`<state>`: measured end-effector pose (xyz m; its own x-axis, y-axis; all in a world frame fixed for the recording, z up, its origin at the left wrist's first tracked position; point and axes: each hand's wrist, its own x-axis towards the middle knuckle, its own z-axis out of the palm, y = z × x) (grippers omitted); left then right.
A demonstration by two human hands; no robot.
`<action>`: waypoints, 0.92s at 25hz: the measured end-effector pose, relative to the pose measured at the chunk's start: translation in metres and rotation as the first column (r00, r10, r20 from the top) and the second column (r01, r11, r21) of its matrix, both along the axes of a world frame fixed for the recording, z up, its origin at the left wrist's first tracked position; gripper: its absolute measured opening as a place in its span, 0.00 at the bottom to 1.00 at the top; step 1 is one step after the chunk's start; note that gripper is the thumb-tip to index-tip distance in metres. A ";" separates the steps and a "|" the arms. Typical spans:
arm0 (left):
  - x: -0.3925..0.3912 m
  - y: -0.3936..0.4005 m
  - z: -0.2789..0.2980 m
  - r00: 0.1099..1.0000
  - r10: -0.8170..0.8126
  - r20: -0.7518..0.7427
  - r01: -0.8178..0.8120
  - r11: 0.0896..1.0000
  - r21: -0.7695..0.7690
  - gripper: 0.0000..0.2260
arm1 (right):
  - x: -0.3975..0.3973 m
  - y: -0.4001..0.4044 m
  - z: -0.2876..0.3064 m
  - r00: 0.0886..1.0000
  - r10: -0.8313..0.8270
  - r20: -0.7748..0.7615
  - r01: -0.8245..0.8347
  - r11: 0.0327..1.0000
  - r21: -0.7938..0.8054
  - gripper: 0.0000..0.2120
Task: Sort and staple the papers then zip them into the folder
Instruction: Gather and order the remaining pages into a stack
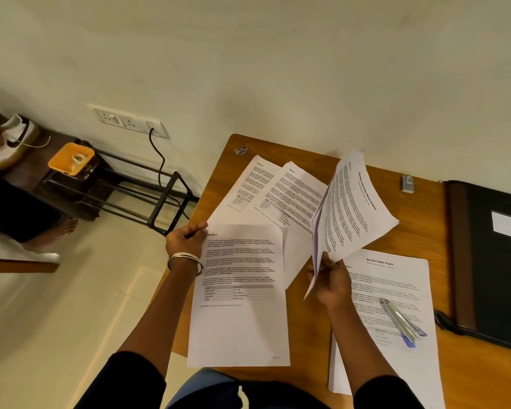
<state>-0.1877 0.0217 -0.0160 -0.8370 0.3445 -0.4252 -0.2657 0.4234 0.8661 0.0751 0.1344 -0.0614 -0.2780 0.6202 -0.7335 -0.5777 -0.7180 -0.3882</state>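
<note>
Still sorting, I judge: my left grip (186, 239) pinches a loose page (239, 293) at nine o'clock, my right grip (332, 283) clasps a fanned internship sheaf (353, 208) upright at center, so I should match headings before reaching the stapler (401, 321) at four o'clock on the worktop (307, 326), zip folder (493, 261) at three.

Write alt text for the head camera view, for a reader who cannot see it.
A person's left hand pinches a printed white sheet while the right hand holds up a fanned sheaf of printed pages above a wooden table. A silver and blue stapler lies on a stacked report; a black zip folder lies far right.
</note>
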 end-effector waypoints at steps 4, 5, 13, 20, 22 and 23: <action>-0.010 -0.007 -0.004 0.996 -0.047 0.074 0.045 0.998 0.035 0.11 | -0.005 0.001 -0.002 0.998 -0.025 -0.057 0.023 0.999 -0.034 0.52; -0.012 -0.008 -0.007 0.997 -0.049 0.061 0.048 0.998 0.028 0.11 | -0.006 0.001 -0.003 0.997 -0.017 -0.073 0.015 0.999 -0.035 0.51; -0.033 -0.005 -0.027 0.990 0.049 0.130 -0.053 0.998 0.027 0.09 | -0.023 -0.002 -0.005 0.999 -0.026 0.028 0.026 1.000 0.013 0.27; -0.031 -0.006 -0.031 0.970 -0.048 0.237 0.021 0.993 0.114 0.28 | -0.031 -0.003 0.012 0.958 0.200 0.204 -0.225 0.968 0.110 0.13; -0.025 -0.015 -0.032 0.959 -0.225 0.171 0.212 0.973 0.091 0.36 | -0.029 -0.002 0.006 0.947 0.183 0.263 -0.223 0.966 0.131 0.18; -0.019 -0.021 -0.031 0.943 -0.315 0.109 0.311 0.949 0.046 0.39 | -0.027 -0.002 0.005 0.959 0.155 0.237 -0.191 0.972 0.136 0.19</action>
<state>-0.2068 0.0008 -0.0469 -0.6317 0.5945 -0.4975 -0.2209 0.4771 0.8506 0.0477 0.1327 -0.0565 -0.2312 0.6887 -0.6872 -0.3358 -0.7194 -0.6080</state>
